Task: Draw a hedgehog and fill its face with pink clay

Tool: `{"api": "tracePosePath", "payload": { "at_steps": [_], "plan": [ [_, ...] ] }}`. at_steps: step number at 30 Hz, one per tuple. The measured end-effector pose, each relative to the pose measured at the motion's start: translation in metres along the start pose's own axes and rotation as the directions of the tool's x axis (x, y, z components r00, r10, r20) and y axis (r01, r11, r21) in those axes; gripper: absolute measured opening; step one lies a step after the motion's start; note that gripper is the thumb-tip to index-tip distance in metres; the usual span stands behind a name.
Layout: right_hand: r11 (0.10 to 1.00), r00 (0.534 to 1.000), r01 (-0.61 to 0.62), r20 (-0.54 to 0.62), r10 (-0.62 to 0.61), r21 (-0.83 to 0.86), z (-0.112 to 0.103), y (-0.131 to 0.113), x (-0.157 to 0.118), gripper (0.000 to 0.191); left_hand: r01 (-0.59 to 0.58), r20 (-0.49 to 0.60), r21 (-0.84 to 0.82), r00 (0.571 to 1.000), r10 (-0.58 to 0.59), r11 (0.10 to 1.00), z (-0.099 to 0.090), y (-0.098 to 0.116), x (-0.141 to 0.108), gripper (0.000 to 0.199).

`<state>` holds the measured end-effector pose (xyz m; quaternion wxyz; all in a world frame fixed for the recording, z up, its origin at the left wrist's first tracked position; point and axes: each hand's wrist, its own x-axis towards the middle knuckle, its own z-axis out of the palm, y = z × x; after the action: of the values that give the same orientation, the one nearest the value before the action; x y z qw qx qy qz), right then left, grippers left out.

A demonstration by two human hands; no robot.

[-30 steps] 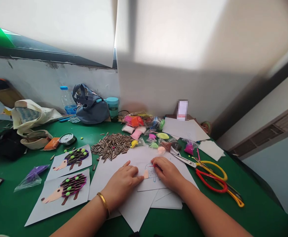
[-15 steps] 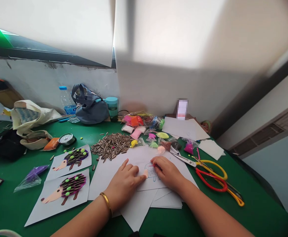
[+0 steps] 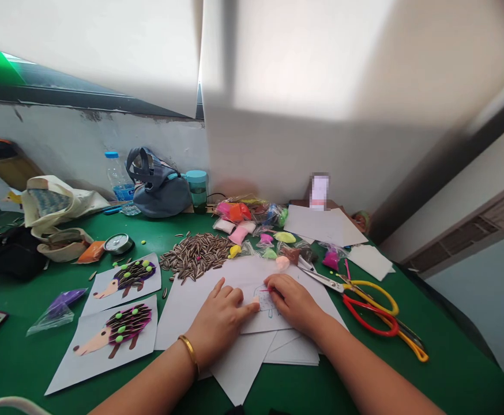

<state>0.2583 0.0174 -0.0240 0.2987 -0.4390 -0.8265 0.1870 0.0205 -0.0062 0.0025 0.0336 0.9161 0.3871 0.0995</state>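
A sheet of white paper with a blue pen outline of an animal (image 3: 266,298) lies in front of me. On the drawing's left edge is a small flat piece of peach modelling clay (image 3: 256,301). My left hand (image 3: 219,320), wearing a gold bangle, rests on the paper with its fingers apart, one fingertip pressing on the clay. My right hand (image 3: 294,302) is closed over the drawing's right side. A thin pink stick (image 3: 265,290) pokes out from its pinched fingers; the rest of it is hidden.
To the left lie two finished hedgehog pictures (image 3: 122,334). Behind the paper are a heap of sunflower seeds (image 3: 198,253) and several bags of coloured clay (image 3: 239,233). Scissors (image 3: 364,294) with yellow and red handles lie at right. A bag (image 3: 159,187) and bottle (image 3: 198,193) stand behind.
The fingertip of my left hand has shifted slightly to the right over the peach clay. My right hand stays almost in place with the pink stick.
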Motion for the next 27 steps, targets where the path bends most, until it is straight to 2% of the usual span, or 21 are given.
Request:
{"api": "tracePosePath", "payload": {
  "at_steps": [8, 16, 22, 27],
  "plan": [
    [1.000, 1.000, 0.005, 0.002, -0.005, 0.001, 0.001, 0.001, 0.000, 0.018, 0.023, -0.005, -0.011, 1.000, -0.023, 1.000, 0.002, 0.001, 0.002, 0.041],
    [1.000, 1.000, 0.002, -0.002, -0.002, 0.006, 0.001, 0.000, 0.000, 0.016, 0.059, -0.042, -0.038, 0.997, -0.060, 0.998, 0.007, -0.001, 0.006, 0.027],
    [1.000, 1.000, -0.001, -0.007, 0.001, 0.011, 0.002, 0.000, 0.000, 0.017, 0.059, -0.056, -0.060, 0.996, -0.063, 0.996, 0.009, -0.004, 0.007, 0.032],
    [1.000, 1.000, 0.003, -0.011, -0.003, 0.014, 0.003, 0.002, -0.001, 0.017, 0.068, -0.052, -0.048, 0.996, -0.071, 0.996, 0.011, -0.003, 0.007, 0.027]
  ]
}}
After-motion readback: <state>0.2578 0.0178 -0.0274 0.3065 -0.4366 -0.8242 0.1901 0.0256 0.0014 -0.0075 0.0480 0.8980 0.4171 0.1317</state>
